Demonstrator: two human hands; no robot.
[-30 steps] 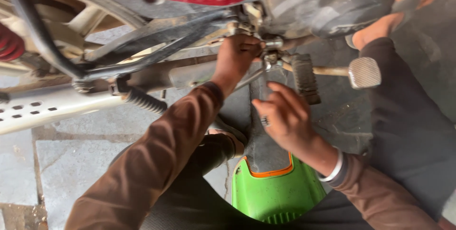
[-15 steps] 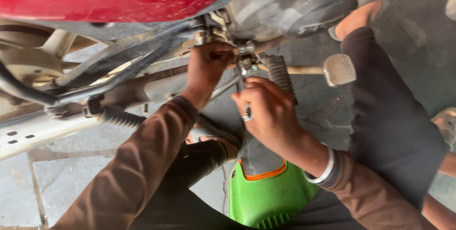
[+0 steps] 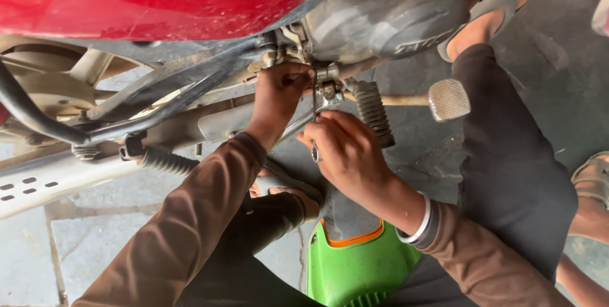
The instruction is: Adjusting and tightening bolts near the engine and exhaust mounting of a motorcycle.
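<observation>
While both hands work under the motorbike:
left hand (image 3: 279, 94): closed on the bolt fitting (image 3: 327, 72) just above the wrench
right hand (image 3: 346, 148): gripping wrench (image 3: 303, 123), which runs between the hands
risk: wrench may slip off; knuckles could hit footpeg (image 3: 373, 111) beside right hand
cause: likely shallow bite, cramped angle

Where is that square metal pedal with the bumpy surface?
In the head view, the square metal pedal sits right of centre on a thin rod, just right of the ribbed rubber footpeg and above the right hand.
</observation>
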